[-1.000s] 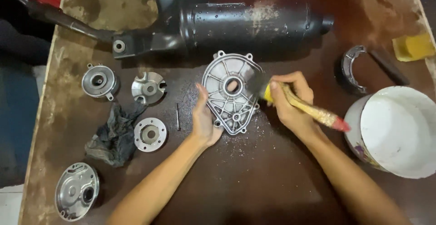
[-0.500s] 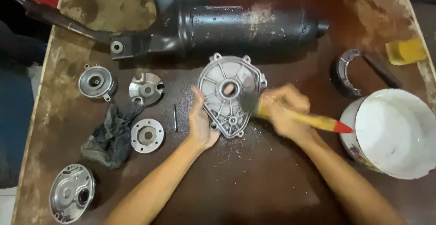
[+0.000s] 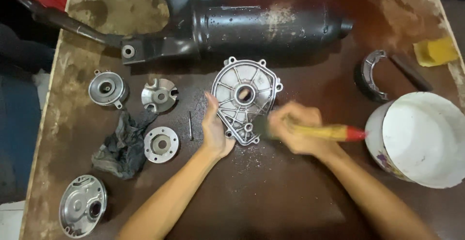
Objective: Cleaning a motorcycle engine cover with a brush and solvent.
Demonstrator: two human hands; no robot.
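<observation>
Our left hand [image 3: 215, 132] lies flat, fingers unclenched, bracing the left edge of the ribbed metal cover [image 3: 245, 99] at table centre. Right hand [image 3: 295, 128], blurred, clenched on a yellow-handled brush [image 3: 322, 132]; the handle's long axis runs right, bristles meeting the cover's lower edge.

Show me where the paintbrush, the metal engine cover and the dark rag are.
paintbrush [image 3: 323, 132], head view, on its yellow handle
metal engine cover [image 3: 245, 98], head view, on a rib below its centre hole
dark rag [image 3: 121, 143], head view, on its crumpled middle
</observation>
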